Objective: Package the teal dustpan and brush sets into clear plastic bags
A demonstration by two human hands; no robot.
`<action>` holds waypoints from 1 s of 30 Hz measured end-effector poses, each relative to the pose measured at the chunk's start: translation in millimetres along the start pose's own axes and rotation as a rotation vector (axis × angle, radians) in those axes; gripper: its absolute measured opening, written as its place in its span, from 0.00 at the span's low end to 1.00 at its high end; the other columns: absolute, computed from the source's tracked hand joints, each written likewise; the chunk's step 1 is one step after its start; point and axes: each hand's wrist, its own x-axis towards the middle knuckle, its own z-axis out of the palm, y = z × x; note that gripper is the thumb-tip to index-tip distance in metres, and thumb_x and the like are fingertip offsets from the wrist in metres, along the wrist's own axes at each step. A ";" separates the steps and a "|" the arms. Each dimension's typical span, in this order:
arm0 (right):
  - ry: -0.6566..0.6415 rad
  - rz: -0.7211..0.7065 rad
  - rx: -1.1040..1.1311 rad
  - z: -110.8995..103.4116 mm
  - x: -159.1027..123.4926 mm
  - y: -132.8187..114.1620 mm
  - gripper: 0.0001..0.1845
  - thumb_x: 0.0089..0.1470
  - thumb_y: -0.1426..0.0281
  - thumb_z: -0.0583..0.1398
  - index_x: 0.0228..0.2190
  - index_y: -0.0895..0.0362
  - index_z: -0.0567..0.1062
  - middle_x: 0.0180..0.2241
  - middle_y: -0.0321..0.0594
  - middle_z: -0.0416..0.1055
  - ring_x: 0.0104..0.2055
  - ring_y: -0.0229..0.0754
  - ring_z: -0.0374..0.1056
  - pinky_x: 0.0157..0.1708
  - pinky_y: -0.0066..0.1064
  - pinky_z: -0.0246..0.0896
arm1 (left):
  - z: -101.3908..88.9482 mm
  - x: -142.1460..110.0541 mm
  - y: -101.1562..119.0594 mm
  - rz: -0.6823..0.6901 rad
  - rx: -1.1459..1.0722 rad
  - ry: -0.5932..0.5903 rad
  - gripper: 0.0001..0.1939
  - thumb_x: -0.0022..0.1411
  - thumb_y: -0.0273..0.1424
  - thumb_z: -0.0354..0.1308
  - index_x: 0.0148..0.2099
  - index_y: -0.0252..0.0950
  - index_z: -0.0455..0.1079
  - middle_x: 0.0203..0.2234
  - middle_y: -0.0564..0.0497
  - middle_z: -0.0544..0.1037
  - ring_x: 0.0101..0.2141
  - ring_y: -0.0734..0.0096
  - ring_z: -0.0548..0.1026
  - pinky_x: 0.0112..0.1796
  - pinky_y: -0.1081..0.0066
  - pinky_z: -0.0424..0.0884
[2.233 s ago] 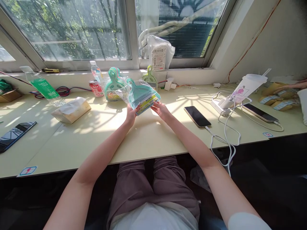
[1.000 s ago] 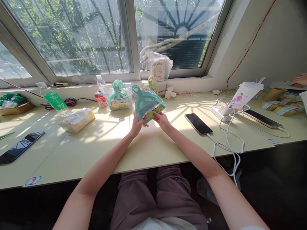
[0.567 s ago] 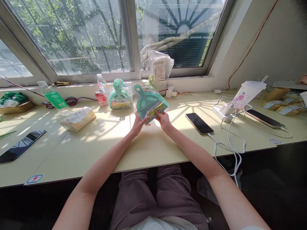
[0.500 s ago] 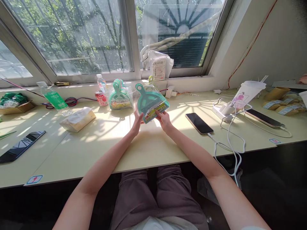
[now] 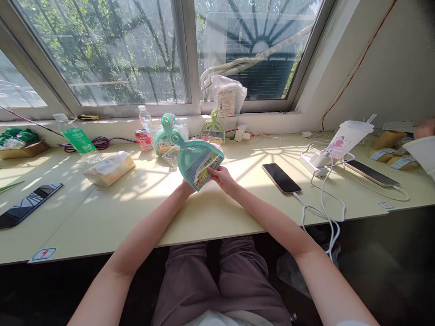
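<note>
A teal dustpan and brush set (image 5: 195,158) with a printed label is held up over the table, its handle tilted to the upper left. My right hand (image 5: 222,177) is closed on its lower right edge, thumb on the front by the label. My left hand (image 5: 187,188) is against the lower left side, its fingers hidden behind the pan. Just behind it stands a stack of similar dustpans (image 5: 165,131) in clear wrap, partly covered. A green dustpan set (image 5: 213,129) leans by the window sill.
A tissue pack (image 5: 110,170), a green-labelled bottle (image 5: 79,140) and a red can (image 5: 143,139) stand left. On the right are a phone (image 5: 281,178), a power strip (image 5: 314,164) with looped white cables and a tilted cup (image 5: 350,136). Another person's hand (image 5: 424,129) shows at the far right.
The teal dustpan set has come nearer and a little left, turning so its open edge faces lower right. My left hand has slipped behind it. The green set behind is now uncovered.
</note>
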 end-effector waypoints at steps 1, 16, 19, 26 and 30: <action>0.020 -0.008 0.002 -0.6 0.0 -0.4 0.10 0.43 0.74 0.72 0.30 0.61 0.79 0.34 0.43 0.81 0.38 0.46 0.77 0.45 0.40 0.76 | 0.9 -0.2 -3.2 -0.011 -0.024 0.018 0.25 0.67 0.44 0.48 0.58 0.35 0.71 0.54 0.41 0.76 0.55 0.49 0.72 0.54 0.49 0.69; 0.280 -0.112 0.125 -15.0 11.1 -15.9 0.06 0.48 0.77 0.67 0.31 0.58 0.77 0.34 0.39 0.80 0.43 0.42 0.77 0.49 0.34 0.75 | 22.3 -4.9 4.7 -0.033 -0.176 0.126 0.44 0.65 0.60 0.34 0.62 0.30 0.66 0.51 0.36 0.77 0.59 0.47 0.68 0.60 0.48 0.61; 0.231 -0.119 0.107 -12.7 9.3 -19.2 0.06 0.48 0.76 0.68 0.30 0.58 0.77 0.34 0.39 0.80 0.43 0.44 0.77 0.48 0.36 0.76 | 22.1 -5.6 9.4 0.031 -0.127 0.121 0.49 0.63 0.63 0.28 0.64 0.31 0.64 0.53 0.37 0.76 0.61 0.46 0.66 0.60 0.44 0.60; 0.218 -0.152 0.115 -8.1 4.8 -12.4 0.10 0.45 0.74 0.69 0.32 0.58 0.77 0.39 0.41 0.80 0.46 0.46 0.76 0.47 0.37 0.76 | 10.1 -1.3 15.3 0.178 0.097 0.097 0.45 0.58 0.67 0.42 0.61 0.38 0.67 0.53 0.41 0.76 0.61 0.45 0.66 0.57 0.47 0.66; 0.290 -0.172 0.107 -15.7 9.9 -10.3 0.10 0.46 0.73 0.69 0.32 0.57 0.76 0.38 0.40 0.80 0.46 0.44 0.76 0.48 0.35 0.75 | 11.4 -0.6 6.1 0.175 0.417 0.173 0.34 0.55 0.50 0.66 0.57 0.37 0.67 0.48 0.42 0.79 0.53 0.46 0.75 0.52 0.50 0.72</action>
